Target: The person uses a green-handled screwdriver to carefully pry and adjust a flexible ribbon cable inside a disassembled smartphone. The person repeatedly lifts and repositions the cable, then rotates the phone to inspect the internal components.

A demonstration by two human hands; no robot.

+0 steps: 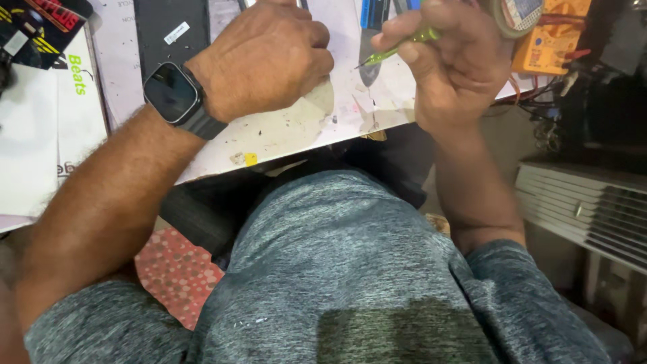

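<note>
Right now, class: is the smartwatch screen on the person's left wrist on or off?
Off, it seems: the smartwatch face on the left hand's wrist is dark, showing only a faint reflection.

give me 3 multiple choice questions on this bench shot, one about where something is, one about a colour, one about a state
1. Where is the smartwatch?
A. lying on the table
B. on the wrist of the left hand
C. on the wrist of the right hand

2. What colour is the handle of the thin tool in the right hand?
A. green
B. red
C. black

3. How is the left hand set?
A. flat, fingers spread
B. closed in a fist over the white table
C. hanging off the table edge

Answers:
1. B, the dark watch and its band wrap the left wrist.
2. A, the slim shaft between the right fingers is light green, with a dark pointed tip.
3. B, the knuckles are curled tight above the table top; whether it holds anything is hidden.
</note>
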